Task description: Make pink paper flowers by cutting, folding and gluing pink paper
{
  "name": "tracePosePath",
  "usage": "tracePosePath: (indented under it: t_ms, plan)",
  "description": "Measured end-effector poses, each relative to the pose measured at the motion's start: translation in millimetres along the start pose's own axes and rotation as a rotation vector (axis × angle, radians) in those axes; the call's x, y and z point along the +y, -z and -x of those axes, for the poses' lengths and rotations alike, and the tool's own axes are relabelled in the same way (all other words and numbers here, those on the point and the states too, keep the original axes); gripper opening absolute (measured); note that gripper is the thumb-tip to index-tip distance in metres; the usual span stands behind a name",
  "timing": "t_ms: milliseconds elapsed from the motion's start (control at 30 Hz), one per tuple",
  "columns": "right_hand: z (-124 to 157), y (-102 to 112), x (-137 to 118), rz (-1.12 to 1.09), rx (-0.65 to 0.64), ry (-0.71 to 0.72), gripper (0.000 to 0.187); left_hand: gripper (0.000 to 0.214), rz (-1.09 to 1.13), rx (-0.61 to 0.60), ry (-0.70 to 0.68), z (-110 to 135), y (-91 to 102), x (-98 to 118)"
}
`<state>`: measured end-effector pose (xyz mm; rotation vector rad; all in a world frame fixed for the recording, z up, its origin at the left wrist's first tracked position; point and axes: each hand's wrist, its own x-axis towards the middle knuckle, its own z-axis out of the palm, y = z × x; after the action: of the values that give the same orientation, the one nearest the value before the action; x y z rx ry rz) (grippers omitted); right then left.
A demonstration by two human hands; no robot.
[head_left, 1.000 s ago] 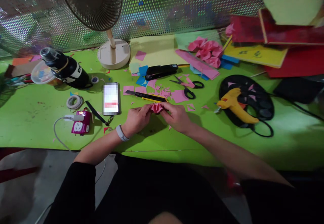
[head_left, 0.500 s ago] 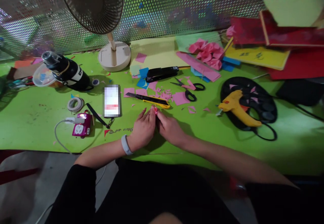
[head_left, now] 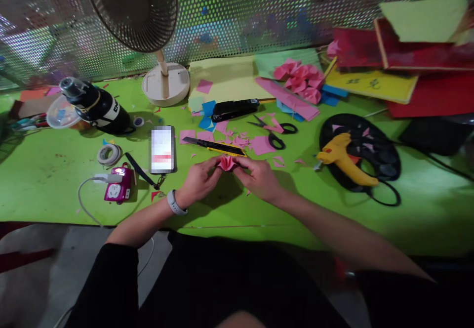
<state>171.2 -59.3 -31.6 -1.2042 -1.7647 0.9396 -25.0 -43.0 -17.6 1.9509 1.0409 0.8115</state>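
Observation:
Between my two hands is a small piece of folded pink paper [head_left: 226, 163], fanned out in pleats. My left hand [head_left: 200, 180] pinches its left side, and my right hand [head_left: 259, 179] pinches its right side. Some fingertips are hidden behind the paper. Just beyond it a yellow and black utility knife [head_left: 218, 146] lies on the green table [head_left: 222, 209], its blade end to the left. Pink paper scraps [head_left: 240, 138] are scattered behind the knife. Black-handled scissors [head_left: 276, 133] rest open to the right of the scraps.
A yellow glue gun [head_left: 346, 160] lies on a black palette [head_left: 388, 155] at right. Behind are a black stapler [head_left: 235, 109] and pink paper flowers [head_left: 299, 80]. Leftward are a phone [head_left: 162, 149], tape roll [head_left: 108, 154], purple power adapter [head_left: 118, 184], black bottle [head_left: 98, 105] and fan [head_left: 166, 83].
My hands have moved apart from being pressed together. The pink paper, earlier mostly hidden between them, now shows spread open. The whole view has shifted slightly.

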Motion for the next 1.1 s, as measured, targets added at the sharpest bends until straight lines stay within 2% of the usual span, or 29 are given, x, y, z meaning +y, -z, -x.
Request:
tracePosePath:
  t_ms: [100,167,300,467,833,967,1100]
  plan:
    - [-2.9,4.2,4.3,-0.013,0.052,0.037,0.018,0.025,0.077,0.065,-0.011,-3.3,-1.1,-6.6]
    - [-4.8,6.9,5.8,-0.074,0.051,-0.01,0.016,0.022,0.179,0.096,0.049,-5.8,-1.0,-9.1]
    - [-5.7,6.1,6.5,-0.287,0.007,-0.135,0.02,0.032,0.411,0.1,0.189,-8.0,-2.8,-11.8]
    - [-4.5,-1.5,7.4,-0.405,0.02,-0.148,0.022,0.028,0.58,0.145,0.237,-5.6,-8.7,-13.4]
    - [-7.0,-0.3,3.9,-0.442,0.022,-0.113,0.028,0.022,0.666,0.216,0.323,-3.5,-11.0,-12.3]
    - [-7.5,-0.1,5.2,-0.439,-0.018,-0.083,0.021,0.023,0.692,0.206,0.353,-4.0,-10.1,-12.3]
    - [-6.3,-2.4,7.3,-0.433,0.006,-0.065,0.017,0.02,0.735,0.188,0.314,-4.7,-9.3,-12.3]
